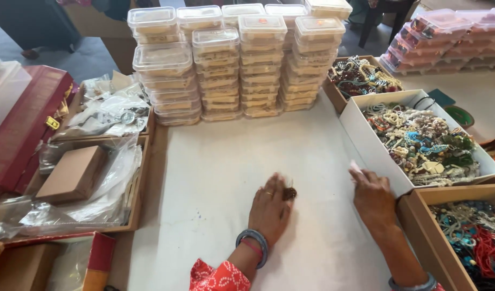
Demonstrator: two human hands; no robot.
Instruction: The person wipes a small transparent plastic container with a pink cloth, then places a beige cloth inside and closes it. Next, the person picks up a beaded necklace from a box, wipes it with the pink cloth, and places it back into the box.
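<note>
White paper-covered tabletop (231,161), bare at centre and ringed with stock; listed from largest to smallest.

Stacks of clear lidded plastic boxes (236,64) along the far edge, several columns, pale contents inside; further pink-tinted stacks (447,40) at far right, well apart.

White open box of mixed bead jewellery (420,141) on the right, rim touching the paper; brown tray of blue and red beads (474,242) nearer the person; a second brown tray of jewellery (361,75) behind the white one.

Left side: wooden tray (142,178) holding crumpled clear plastic bags and a plain brown cardboard box (72,173); dark red case (21,129) at the far left.

Left hand (269,207), bangles at the wrist and ring on one finger, palm down on the paper, fingers together and blurred with motion; fingertips touching a small dark bead cluster (289,193) lying on the bare paper at centre; whether it is pinched or only pressed cannot be told.

Right hand (372,196), beside the white box's near corner, fingers closed on a small pale scrap (354,166), too blurred to identify.

Step in hand, as a judgement: one small piece being handled on the sheet; the next move calls for a firm fingertip pinch on so small an item.
</note>
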